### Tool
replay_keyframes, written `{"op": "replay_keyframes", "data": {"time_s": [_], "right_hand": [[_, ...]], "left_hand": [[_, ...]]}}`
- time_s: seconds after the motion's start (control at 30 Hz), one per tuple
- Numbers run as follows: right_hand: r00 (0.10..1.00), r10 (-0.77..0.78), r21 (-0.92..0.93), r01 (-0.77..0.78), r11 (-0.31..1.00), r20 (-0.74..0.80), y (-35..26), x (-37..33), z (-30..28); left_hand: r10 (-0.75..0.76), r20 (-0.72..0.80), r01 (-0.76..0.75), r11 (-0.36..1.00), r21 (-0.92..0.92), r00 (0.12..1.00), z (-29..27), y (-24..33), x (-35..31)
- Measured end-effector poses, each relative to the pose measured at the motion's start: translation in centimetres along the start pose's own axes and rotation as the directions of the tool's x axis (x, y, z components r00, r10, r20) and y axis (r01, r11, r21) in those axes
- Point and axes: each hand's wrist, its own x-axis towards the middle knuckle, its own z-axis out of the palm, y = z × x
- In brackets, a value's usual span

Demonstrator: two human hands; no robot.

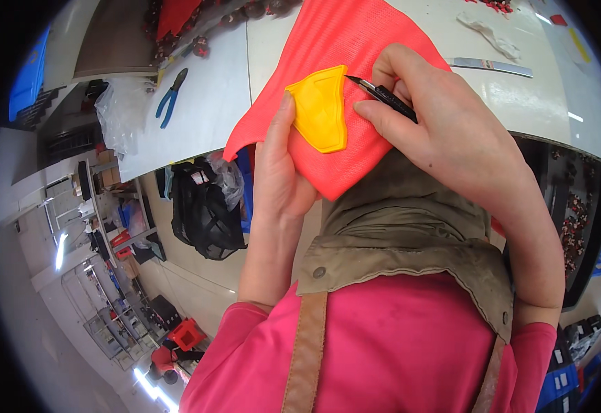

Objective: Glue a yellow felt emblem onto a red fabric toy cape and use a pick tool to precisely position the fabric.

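Observation:
A yellow plastic template (318, 110), shaped like a shield with a raised rim, lies on a textured red sheet of material (355, 41). My left hand (281, 162) grips the template and the red sheet together, its thumb pressed on the template's left edge and the other fingers hidden underneath. Between the thumb and fingers of my right hand (445, 124) is a slim black pen (390, 100). Its pointed tip is close to the template's upper right corner; whether it touches the sheet I cannot tell. The sheet's front corner hangs past the table edge, over my lap.
On the white table (218, 89) lie blue-handled pliers (172, 98) and a clear plastic bag (116, 113) at the left. A metal ruler (491, 67) and a crumpled white cloth (489, 33) are at the right. Below the table's left side sits a black bag (207, 213).

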Motion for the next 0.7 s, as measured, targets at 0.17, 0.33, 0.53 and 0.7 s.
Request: {"op": "replay_keyframes", "data": {"time_s": [0.17,0.33,0.53,0.7], "right_hand": [[1.000,-0.004,0.049,0.003,0.999,0.027,-0.1,0.0,0.3],[1.000,-0.012,0.052,0.011,0.999,0.016,-0.5,0.0,0.3],[0.999,-0.026,0.040,0.025,0.999,0.030,-0.5,-0.5,-0.5],[0.991,0.022,-0.080,-0.012,0.997,0.130,-0.9,0.1,-1.6]], "left_hand": [[-0.073,0.040,0.074,0.996,-0.042,0.997,-0.2,0.6,-0.2],[-0.074,0.046,0.077,0.996,-0.051,0.996,-0.2,0.8,-0.1],[-0.028,0.002,0.029,0.999,-0.037,1.000,0.2,0.5,-0.2],[-0.034,0.004,0.035,0.998,-0.060,0.999,0.1,0.1,-0.1]]}}
